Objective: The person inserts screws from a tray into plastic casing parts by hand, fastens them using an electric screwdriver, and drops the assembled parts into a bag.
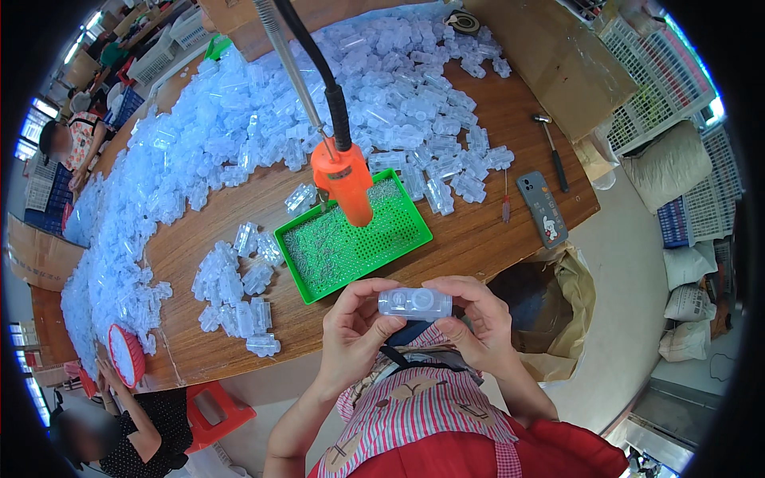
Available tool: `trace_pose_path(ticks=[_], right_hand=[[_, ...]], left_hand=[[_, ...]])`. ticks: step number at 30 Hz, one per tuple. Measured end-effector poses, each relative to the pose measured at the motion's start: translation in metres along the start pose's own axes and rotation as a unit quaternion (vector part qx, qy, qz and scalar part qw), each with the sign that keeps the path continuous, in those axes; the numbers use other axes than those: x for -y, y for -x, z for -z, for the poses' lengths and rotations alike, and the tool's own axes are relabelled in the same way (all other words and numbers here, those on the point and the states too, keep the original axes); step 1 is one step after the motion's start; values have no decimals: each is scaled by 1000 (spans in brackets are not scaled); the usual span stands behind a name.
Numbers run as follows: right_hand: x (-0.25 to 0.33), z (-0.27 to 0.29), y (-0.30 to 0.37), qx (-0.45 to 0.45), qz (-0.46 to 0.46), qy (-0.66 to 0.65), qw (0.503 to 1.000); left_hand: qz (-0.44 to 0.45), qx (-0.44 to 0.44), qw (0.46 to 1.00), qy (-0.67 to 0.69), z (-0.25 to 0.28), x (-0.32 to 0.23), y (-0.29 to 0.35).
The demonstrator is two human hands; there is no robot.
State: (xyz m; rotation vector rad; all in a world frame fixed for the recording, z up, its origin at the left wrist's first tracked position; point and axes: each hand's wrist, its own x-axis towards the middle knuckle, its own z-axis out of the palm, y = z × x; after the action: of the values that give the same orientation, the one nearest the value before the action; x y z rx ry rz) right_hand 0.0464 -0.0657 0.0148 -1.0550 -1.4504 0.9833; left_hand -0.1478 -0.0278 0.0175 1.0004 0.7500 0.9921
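Between my two hands, just off the table's near edge, is a clear plastic housing (pixel 415 303) with a round feature showing on its face. My left hand (pixel 356 325) grips its left end between thumb and fingers. At the other end, my right hand (pixel 476 320) pinches it the same way. Just beyond them lies a green perforated tray (pixel 351 280) scattered with small metal pieces, probably screws or pins. An orange electric screwdriver (pixel 343 182) hangs above that tray on a coiled spring and black cable. Left of the tray sits a small group of similar clear housings (pixel 225 279).
A large heap of clear parts (pixel 319 88) covers the far and left table. To the right lie a hammer (pixel 553 151), a thin screwdriver (pixel 506 199) and a phone (pixel 543 209). An open lined box (pixel 570 311) stands below. Two people work at left, one beside a red basket (pixel 127 354).
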Motion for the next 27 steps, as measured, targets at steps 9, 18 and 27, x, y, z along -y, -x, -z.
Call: trace_pose_path(ticks=[9,18,27], right_hand=[[2,-9,0,6,-73,-265,961],[-3,-13,5,-29,-137,-209,968],[3,-3,-6,19,-29,5,999]], left_hand=[[140,-24,989,42,1,-4,-3],[32,21,996,76,-10,-2,-1],[41,4,999,22,1,4,-1]])
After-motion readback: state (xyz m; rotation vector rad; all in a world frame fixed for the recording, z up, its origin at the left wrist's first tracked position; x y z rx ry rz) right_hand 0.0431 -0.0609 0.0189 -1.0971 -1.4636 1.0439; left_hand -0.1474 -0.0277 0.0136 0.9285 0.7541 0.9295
